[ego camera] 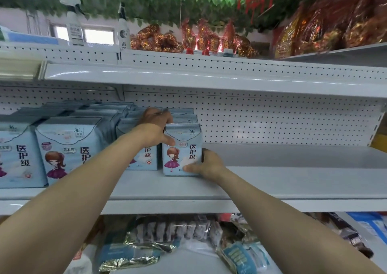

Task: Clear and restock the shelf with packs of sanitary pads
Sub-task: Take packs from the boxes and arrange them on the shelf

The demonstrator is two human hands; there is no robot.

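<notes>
The shelf (272,181) is lying open to the right of the pack (184,148), its bare board running on to the end bracket, with the pegboard (272,122) showing behind. The pack is standing upright near the front edge, set a little forward of the neighbour pack (146,160) just beside it on the left. More small packs (184,117) are lining up behind it towards the back wall. Further left, big packs (69,148) are filling the shelf to the frame's edge. The upper shelf (188,78) is hanging well above the pack tops, leaving room overhead.

The left hand (156,127) is gripping the pack at its top left corner, thumb pressing on the front face, fingers curling back over the top. The right hand (209,164) is holding the lower right corner, thumb lying across the front, fingers wrapping round the side out of sight.
</notes>
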